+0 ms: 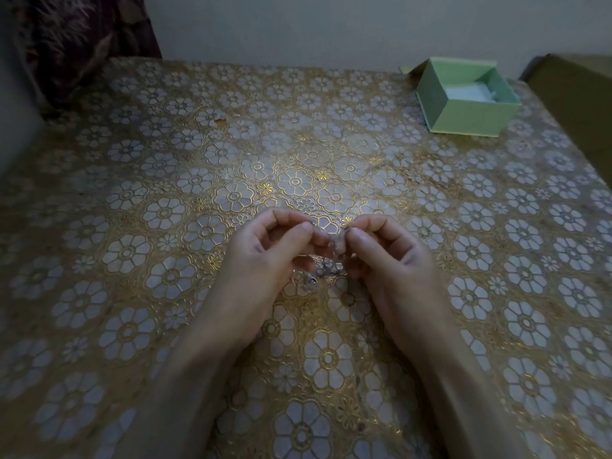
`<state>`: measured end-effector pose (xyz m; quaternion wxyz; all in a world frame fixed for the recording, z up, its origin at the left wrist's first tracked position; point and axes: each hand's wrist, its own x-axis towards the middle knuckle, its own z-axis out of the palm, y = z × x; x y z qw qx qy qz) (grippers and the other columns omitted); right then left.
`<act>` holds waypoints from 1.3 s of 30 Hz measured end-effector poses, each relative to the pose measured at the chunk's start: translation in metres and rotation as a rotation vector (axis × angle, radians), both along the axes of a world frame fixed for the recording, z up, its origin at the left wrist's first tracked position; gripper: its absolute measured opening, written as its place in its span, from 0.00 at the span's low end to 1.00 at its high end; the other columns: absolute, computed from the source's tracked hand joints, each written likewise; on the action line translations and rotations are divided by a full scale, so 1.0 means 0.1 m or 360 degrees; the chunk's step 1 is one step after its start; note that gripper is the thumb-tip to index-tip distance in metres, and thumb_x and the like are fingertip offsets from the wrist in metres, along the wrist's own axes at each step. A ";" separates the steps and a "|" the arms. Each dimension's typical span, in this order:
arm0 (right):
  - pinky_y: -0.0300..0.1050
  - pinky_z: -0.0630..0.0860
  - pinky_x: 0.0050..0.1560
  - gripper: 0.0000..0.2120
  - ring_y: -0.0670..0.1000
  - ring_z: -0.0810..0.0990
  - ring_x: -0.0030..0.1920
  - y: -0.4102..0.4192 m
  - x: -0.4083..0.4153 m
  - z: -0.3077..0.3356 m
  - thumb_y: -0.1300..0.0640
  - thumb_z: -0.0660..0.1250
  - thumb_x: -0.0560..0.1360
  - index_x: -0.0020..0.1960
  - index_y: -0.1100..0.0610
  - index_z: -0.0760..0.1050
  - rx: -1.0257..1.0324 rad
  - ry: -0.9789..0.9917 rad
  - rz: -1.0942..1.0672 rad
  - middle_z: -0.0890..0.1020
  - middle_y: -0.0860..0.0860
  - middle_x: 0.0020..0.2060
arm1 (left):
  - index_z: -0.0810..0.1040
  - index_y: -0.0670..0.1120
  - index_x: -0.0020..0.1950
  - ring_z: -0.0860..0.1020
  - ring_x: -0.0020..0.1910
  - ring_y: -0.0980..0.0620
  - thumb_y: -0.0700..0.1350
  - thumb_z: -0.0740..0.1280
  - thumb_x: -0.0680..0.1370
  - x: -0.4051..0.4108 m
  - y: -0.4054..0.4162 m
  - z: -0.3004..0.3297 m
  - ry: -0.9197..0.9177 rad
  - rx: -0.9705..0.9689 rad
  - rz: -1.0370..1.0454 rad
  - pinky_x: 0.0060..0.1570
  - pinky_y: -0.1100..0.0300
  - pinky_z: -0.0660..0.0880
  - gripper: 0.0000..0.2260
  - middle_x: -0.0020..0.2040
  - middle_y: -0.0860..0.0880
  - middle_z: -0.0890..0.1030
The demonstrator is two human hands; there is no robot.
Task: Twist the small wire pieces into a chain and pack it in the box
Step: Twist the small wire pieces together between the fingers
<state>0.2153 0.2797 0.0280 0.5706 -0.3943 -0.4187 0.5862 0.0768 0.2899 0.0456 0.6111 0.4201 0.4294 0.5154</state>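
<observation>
two hands at near centre: left hand [265, 250] and right hand [385, 251], each pinching one small wire chain [332, 243] strung between fingertips. one open green box [463, 104] far right on gold floral tablecloth [165, 200]. loose pieces too blurred to count.

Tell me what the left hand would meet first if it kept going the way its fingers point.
The left hand points rightward, so it would likely meet the right hand first; the wire pieces between them are already pinched by both.
</observation>
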 end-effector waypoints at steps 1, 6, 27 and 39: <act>0.34 0.72 0.36 0.02 0.45 0.76 0.34 -0.01 0.00 0.00 0.60 0.63 0.72 0.43 0.59 0.73 0.0013 0.0029 0.0015 0.80 0.50 0.32 | 0.74 0.41 0.43 0.81 0.35 0.53 0.34 0.61 0.76 0.00 0.00 0.01 -0.0011 -0.0010 -0.0016 0.33 0.63 0.75 0.05 0.34 0.48 0.82; 0.37 0.71 0.36 0.03 0.46 0.76 0.35 -0.01 0.00 0.00 0.58 0.60 0.74 0.43 0.57 0.71 0.0031 -0.0009 0.0020 0.79 0.49 0.32 | 0.76 0.43 0.42 0.78 0.35 0.53 0.41 0.66 0.69 0.00 -0.01 0.00 0.0012 -0.0053 -0.0077 0.38 0.58 0.73 0.03 0.35 0.49 0.82; 0.36 0.71 0.33 0.03 0.45 0.74 0.32 0.01 0.00 -0.02 0.57 0.63 0.72 0.42 0.56 0.74 -0.0011 -0.0046 -0.0076 0.77 0.47 0.30 | 0.77 0.44 0.44 0.76 0.30 0.63 0.37 0.65 0.76 0.02 -0.04 0.02 0.0368 0.0147 -0.0234 0.33 0.71 0.72 0.04 0.29 0.56 0.79; 0.33 0.72 0.32 0.06 0.41 0.73 0.32 -0.01 -0.06 0.00 0.63 0.61 0.77 0.43 0.57 0.72 0.0125 -0.0256 -0.0151 0.75 0.43 0.30 | 0.78 0.43 0.46 0.77 0.33 0.59 0.37 0.70 0.70 0.03 -0.04 0.01 0.0403 0.0134 -0.0292 0.36 0.68 0.76 0.06 0.34 0.54 0.82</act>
